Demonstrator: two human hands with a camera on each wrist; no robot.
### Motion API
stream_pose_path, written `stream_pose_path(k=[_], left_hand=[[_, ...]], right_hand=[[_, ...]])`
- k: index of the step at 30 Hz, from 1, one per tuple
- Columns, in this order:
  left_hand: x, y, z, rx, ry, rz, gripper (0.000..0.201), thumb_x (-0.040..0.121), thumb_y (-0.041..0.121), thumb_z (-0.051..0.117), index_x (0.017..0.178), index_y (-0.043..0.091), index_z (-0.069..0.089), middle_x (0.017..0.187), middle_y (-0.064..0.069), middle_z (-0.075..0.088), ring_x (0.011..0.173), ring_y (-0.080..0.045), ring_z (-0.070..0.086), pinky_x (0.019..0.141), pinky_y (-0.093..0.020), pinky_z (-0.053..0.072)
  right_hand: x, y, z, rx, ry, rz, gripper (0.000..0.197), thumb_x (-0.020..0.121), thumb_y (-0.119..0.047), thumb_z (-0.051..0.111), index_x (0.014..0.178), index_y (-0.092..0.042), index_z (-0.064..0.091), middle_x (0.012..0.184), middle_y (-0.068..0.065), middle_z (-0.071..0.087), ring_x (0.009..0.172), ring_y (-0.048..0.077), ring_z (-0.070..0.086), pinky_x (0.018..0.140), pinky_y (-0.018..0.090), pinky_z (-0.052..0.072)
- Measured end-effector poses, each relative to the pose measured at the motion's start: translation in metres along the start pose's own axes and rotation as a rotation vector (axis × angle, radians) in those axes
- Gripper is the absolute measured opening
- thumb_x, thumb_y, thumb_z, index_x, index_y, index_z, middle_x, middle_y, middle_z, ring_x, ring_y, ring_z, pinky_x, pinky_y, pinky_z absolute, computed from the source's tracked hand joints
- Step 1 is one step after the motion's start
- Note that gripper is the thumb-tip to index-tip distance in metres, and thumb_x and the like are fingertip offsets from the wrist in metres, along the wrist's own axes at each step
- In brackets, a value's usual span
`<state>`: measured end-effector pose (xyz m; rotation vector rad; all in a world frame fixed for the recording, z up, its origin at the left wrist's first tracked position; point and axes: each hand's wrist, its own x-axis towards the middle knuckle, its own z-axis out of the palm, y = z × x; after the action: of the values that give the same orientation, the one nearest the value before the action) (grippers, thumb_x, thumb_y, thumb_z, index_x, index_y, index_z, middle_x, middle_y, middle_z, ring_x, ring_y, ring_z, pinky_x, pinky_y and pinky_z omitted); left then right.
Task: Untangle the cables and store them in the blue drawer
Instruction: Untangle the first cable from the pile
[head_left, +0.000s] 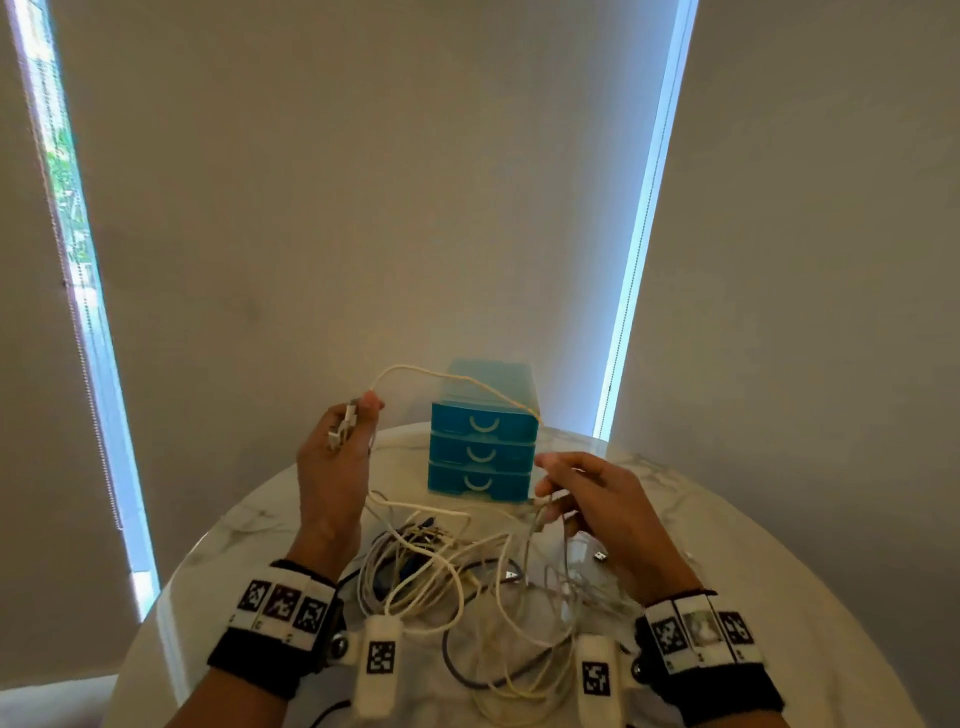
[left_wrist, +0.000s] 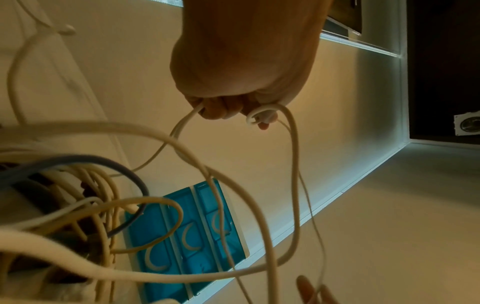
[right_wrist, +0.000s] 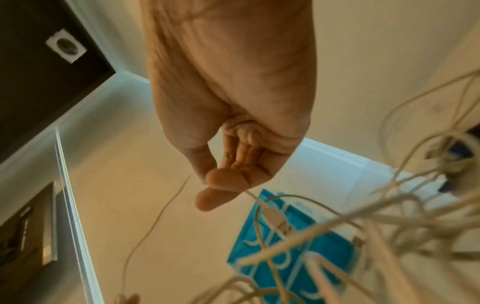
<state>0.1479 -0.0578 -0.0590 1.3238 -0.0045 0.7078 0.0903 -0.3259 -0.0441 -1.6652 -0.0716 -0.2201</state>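
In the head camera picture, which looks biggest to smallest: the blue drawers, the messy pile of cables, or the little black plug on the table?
1. Cable pile
2. Blue drawers, though farther away, so unsure
3. Black plug, clearly smallest

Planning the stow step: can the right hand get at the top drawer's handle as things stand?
Probably not yet. The right hand pinches a white cable that loops across the top drawer; its handle is otherwise unobstructed and close.
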Motion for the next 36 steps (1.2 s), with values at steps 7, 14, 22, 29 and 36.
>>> stream_pose_path(k=[7,14,22,29,36], left_hand=[[-0.005,0.006,-0.002,0.12,-0.235,-0.088,0.032,0.098,0.055,0.069,0.101,0.027,0.084,0.084,0.017,0.078,0.08,-0.001,0.065,0.075,-0.03,0.05],[-0.014,0.012,0.005,0.281,-0.448,-0.046,0.033,0.098,0.059,0.065,0.095,0.032,0.085,0.094,0.03,0.078,0.09,0.018,0.067,0.078,-0.019,0.049],[-0.014,0.015,0.0,0.195,-0.328,-0.096,0.036,0.1,0.056,0.065,0.092,0.028,0.086,0.061,0.018,0.055,0.058,0.002,0.046,0.068,-0.03,0.043],[-0.018,0.018,0.002,0.239,-0.386,-0.081,0.036,0.103,0.056,0.061,0.094,0.032,0.086,0.061,0.022,0.059,0.062,0.006,0.052,0.069,-0.027,0.044],[-0.023,0.024,0.001,0.3,-0.512,-0.078,0.034,0.102,0.053,0.063,0.098,0.028,0.085,0.073,0.028,0.072,0.07,0.017,0.06,0.071,-0.027,0.044]], right_hand=[[0.032,-0.044,0.003,0.621,-0.199,0.144,0.017,0.108,-0.022,0.06,0.111,-0.006,0.067,0.053,-0.006,0.039,0.037,0.007,0.032,0.038,0.02,0.027],[0.044,-0.055,0.01,0.494,-0.126,0.135,0.032,0.109,-0.026,0.061,0.131,-0.005,0.067,0.055,-0.005,0.04,0.04,0.007,0.03,0.041,0.02,0.029],[0.036,-0.035,-0.002,-0.144,0.082,0.243,0.026,0.091,-0.035,0.084,0.092,-0.01,0.082,0.054,-0.003,0.045,0.044,0.011,0.03,0.043,0.022,0.031],[0.036,-0.036,0.0,0.067,0.071,0.171,0.041,0.103,-0.049,0.067,0.111,-0.01,0.075,0.088,0.004,0.08,0.046,0.01,0.037,0.042,0.021,0.031],[0.038,-0.036,0.016,0.679,0.157,0.149,0.026,0.102,-0.029,0.073,0.111,-0.004,0.073,0.116,0.018,0.079,0.096,0.02,0.076,0.074,0.027,0.064]])
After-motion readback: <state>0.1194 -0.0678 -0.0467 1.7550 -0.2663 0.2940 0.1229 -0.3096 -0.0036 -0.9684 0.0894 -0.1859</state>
